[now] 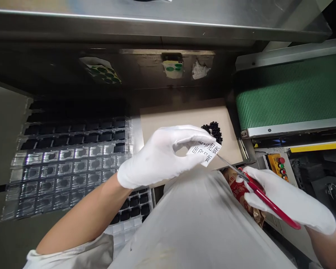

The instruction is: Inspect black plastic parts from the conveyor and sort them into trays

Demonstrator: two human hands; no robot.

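Note:
White paper labels (205,152) printed with black Chinese characters sit pinched between the thumb and fingers of my left hand (162,155), which wears a white glove. In my right hand (285,198), also gloved, is a pair of red-handled scissors (264,200). Their thin metal blades point left, and the tip is at the right edge of the labels; whether the paper lies between the blades I cannot tell. Just beyond my left fingertips, small black parts (215,130) lie in a cluster on a beige board (182,114), partly hidden by the hand.
Clear plastic trays (64,170) with black pieces in some pockets stand at left. A green conveyor belt (294,89) runs at right, above a yellow button box (278,166). Sheets with green round stickers (103,73) lie under the steel shelf (156,24).

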